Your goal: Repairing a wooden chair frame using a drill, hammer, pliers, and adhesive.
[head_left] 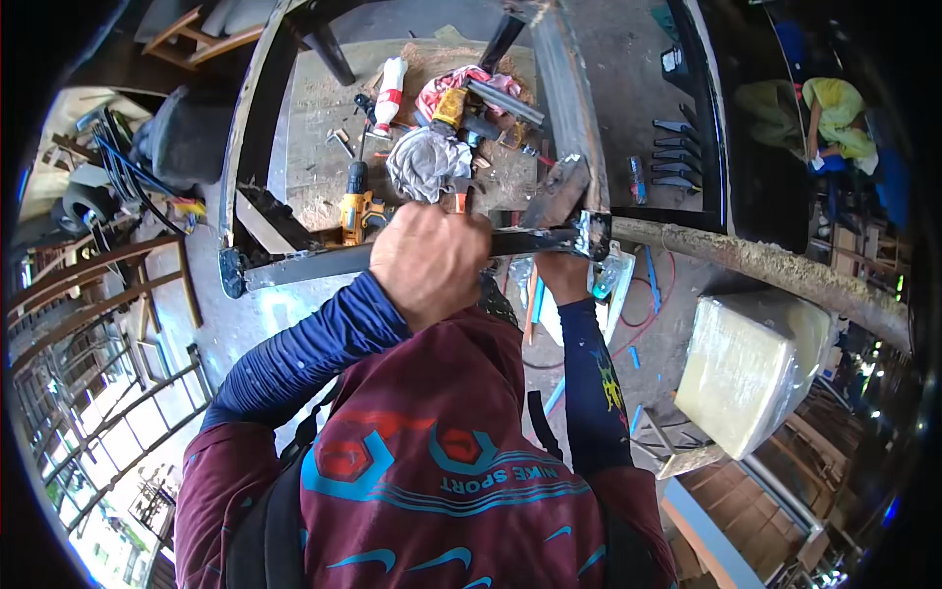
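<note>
A dark frame with wooden rails stands before me, its near rail (324,267) crossing in front of my body. My left hand (432,257) is closed in a fist over this rail. A small orange and dark piece (461,200) shows just beyond its knuckles; what the fingers hold is hidden. My right hand (563,277) is under the rail near the right corner, its fingers hidden behind the wood. A brown wooden block (561,192) sits at that corner. Inside the frame, a yellow and black cordless drill (355,211) stands close to the left hand.
A worktop (309,147) bears a crumpled white cloth (429,164), a white bottle with a red label (390,95) and scattered tools. To the right are dark curved pieces (677,157) and a plastic-wrapped foam block (738,368). Chair frames (147,260) stand left. Another person (839,123) sits far right.
</note>
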Demonstrator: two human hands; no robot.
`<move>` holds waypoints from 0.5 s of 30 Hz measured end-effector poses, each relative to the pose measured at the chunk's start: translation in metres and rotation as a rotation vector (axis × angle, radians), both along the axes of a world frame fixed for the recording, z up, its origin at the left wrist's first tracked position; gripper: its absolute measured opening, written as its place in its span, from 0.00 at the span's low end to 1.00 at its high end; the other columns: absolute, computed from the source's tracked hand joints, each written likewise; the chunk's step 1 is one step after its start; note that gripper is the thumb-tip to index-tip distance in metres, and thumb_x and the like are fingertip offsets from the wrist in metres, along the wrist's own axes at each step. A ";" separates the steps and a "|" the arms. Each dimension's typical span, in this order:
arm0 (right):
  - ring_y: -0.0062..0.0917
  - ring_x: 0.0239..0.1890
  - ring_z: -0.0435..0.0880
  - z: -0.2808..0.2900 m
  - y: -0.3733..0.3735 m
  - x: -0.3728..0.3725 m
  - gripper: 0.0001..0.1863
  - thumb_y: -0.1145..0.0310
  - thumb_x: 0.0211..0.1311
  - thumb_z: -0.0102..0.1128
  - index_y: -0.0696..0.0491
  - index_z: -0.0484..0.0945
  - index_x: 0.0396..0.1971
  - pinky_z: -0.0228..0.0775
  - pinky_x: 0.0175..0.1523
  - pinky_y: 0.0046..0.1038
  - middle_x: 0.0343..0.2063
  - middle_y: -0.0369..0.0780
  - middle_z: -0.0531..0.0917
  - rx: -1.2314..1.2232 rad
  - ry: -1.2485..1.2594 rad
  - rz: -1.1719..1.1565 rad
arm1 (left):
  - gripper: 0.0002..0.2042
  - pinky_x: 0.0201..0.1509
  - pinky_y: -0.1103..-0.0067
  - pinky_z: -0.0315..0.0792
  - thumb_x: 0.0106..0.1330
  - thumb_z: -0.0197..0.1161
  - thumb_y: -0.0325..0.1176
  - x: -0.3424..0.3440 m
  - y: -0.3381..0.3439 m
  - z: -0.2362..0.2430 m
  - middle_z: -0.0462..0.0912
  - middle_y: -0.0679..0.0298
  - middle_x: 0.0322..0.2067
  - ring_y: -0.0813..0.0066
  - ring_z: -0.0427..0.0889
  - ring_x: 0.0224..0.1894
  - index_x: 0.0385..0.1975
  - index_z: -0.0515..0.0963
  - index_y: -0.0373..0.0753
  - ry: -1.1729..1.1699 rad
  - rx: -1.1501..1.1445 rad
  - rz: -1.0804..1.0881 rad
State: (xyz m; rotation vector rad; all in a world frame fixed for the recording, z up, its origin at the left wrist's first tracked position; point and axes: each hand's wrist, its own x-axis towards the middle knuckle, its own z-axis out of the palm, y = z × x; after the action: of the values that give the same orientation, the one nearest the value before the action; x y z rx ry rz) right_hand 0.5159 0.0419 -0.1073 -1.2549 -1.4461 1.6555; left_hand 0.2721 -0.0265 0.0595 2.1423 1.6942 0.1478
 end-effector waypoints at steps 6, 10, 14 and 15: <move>0.38 0.59 0.77 0.004 0.001 0.014 0.20 0.65 0.65 0.60 0.51 0.76 0.57 0.66 0.64 0.38 0.53 0.43 0.81 0.787 -0.854 0.306 | 0.08 0.28 0.71 0.72 0.61 0.57 0.34 -0.006 -0.004 -0.014 0.81 0.61 0.23 0.66 0.84 0.27 0.29 0.79 0.38 -0.041 0.192 -0.073; 0.37 0.65 0.72 0.003 -0.003 0.015 0.25 0.59 0.67 0.56 0.51 0.72 0.62 0.58 0.71 0.40 0.61 0.42 0.77 0.366 -0.450 0.150 | 0.08 0.28 0.70 0.72 0.59 0.58 0.34 -0.010 -0.002 0.000 0.82 0.60 0.23 0.64 0.84 0.27 0.29 0.79 0.36 -0.120 0.344 0.054; 0.42 0.59 0.78 0.003 -0.002 0.012 0.22 0.66 0.62 0.61 0.53 0.77 0.56 0.66 0.65 0.42 0.54 0.46 0.81 1.085 -0.905 0.241 | 0.12 0.28 0.67 0.75 0.57 0.68 0.32 -0.032 0.014 0.030 0.83 0.55 0.30 0.63 0.85 0.32 0.37 0.78 0.35 -0.179 0.227 -0.008; 0.42 0.59 0.78 0.003 -0.001 0.012 0.22 0.66 0.62 0.61 0.53 0.77 0.56 0.66 0.65 0.42 0.54 0.46 0.81 1.109 -0.925 0.249 | 0.10 0.29 0.67 0.76 0.59 0.68 0.34 -0.039 0.031 0.032 0.83 0.55 0.28 0.62 0.85 0.31 0.36 0.79 0.34 -0.141 0.065 -0.073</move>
State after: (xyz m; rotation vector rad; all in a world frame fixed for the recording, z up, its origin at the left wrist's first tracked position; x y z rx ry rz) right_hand 0.5279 0.0411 -0.1040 -1.1443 -2.5726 0.0641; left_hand 0.2332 0.0046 0.0919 2.1819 1.5498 0.3293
